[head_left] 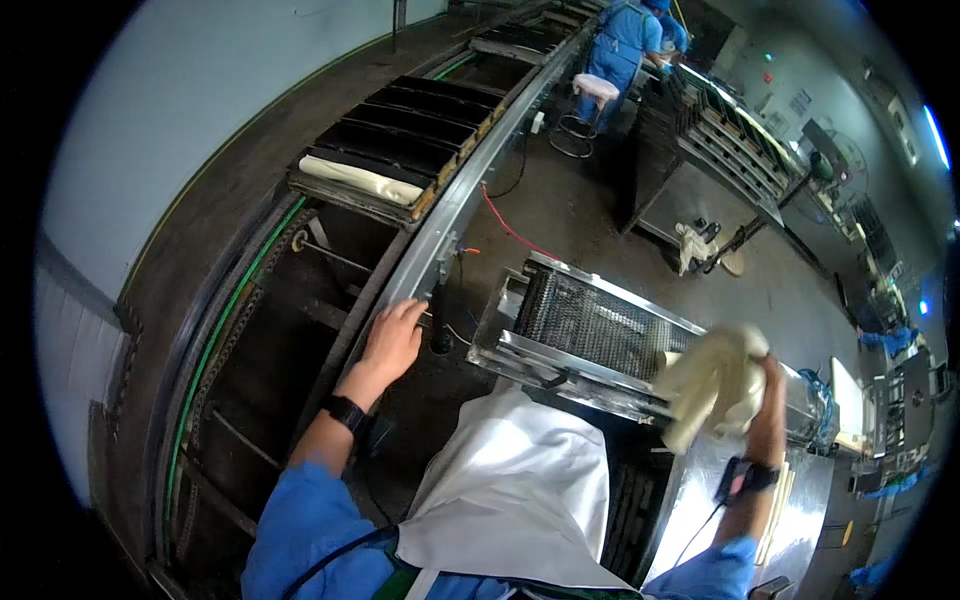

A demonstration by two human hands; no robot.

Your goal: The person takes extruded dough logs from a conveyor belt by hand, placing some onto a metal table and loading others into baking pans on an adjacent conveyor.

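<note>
My right grip [763, 378] is clamped on pale dough [712, 385], bunched and blurred above the metal surface [700, 490], its fingers mostly hidden. My left hand [392, 342], empty, fingers slightly parted, reaches over the conveyor rail [412, 275]; whether it touches, I cannot tell.

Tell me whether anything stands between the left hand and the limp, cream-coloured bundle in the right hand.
A silver-framed conveyor with a dark mesh belt lies between the left hand and the limp, cream-coloured bundle, apparently lower than both. Nothing visible rises from it to block a reach across.
</note>
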